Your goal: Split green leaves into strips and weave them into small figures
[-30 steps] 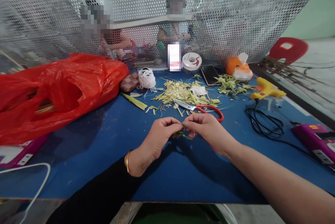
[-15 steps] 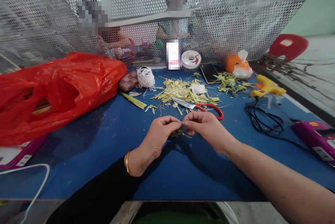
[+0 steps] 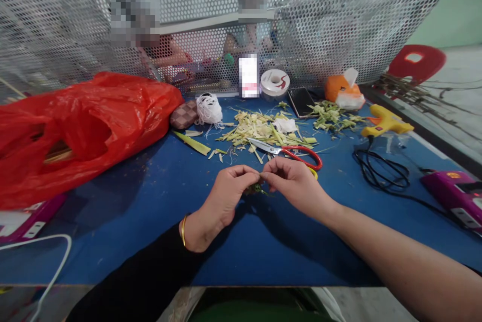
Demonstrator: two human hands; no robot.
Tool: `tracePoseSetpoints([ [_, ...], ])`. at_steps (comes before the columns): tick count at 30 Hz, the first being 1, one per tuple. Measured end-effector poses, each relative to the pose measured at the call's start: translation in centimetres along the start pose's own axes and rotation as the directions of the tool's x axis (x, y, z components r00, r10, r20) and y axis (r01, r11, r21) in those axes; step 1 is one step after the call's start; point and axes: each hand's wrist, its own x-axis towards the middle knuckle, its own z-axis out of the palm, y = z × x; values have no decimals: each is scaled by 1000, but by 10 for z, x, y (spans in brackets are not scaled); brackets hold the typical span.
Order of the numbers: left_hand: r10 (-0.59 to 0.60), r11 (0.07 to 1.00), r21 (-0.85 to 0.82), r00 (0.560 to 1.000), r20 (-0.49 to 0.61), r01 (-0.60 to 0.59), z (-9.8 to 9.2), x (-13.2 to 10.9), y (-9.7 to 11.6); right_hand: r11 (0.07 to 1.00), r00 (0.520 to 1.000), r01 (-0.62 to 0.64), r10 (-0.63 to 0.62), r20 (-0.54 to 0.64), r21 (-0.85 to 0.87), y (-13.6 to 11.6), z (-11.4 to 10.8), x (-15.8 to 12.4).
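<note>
Above the blue table, my left hand (image 3: 230, 190) is closed, thumb and forefinger pinching a small green plant piece (image 3: 257, 188) with thin sprigs. My right hand (image 3: 294, 179) is closed as well, its fingertips pinched against the left ones at the top of the same piece. The fingers hide most of it. Just beyond my right hand lie scissors (image 3: 301, 150) with red handles, blades parted and pointing left. Behind them spreads a heap of pale green leaf scraps (image 3: 246, 128).
A red plastic bag (image 3: 124, 111) fills the left side. White string (image 3: 209, 109), a ribbon spool (image 3: 275, 83), a lit phone (image 3: 248, 75) and a dark phone (image 3: 301, 102) stand or lie at the back. Rightward are a yellow glue gun (image 3: 386, 121), its black cord (image 3: 380, 171) and a purple power strip (image 3: 454, 194).
Both hands stay almost in place, with small finger movements at the pinch. The view has shifted slightly, and a bit of yellow now shows beside my right hand near the scissors.
</note>
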Motion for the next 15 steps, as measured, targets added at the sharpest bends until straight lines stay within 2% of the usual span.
tracePoseSetpoints([
  [5,-55,995,-83,998,35,58,0,0,1,967,987,151,-157,-14,-205,2,0,-3],
  [8,-70,990,-118,997,45,75,-1,-1,1,955,983,177,-185,-13,-240,2,1,-2],
  [10,-80,989,-117,995,58,87,-3,0,1,975,991,130,-135,-13,-183,1,0,-1],
  [15,-108,988,-103,988,111,119,-6,2,-1,996,999,-16,20,-42,91,-2,-1,2],
])
